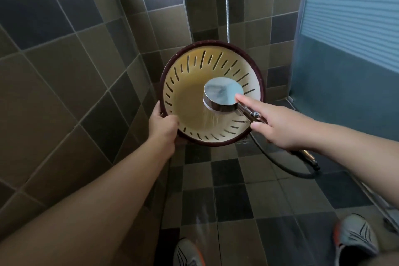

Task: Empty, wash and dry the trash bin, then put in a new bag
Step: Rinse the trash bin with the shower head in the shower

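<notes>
No text, label, brand, number or sign can be read anywhere in the view.

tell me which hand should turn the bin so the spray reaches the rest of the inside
Left. The left hand already grips the bin at its rim, while the right hand holds the running shower head.
</notes>
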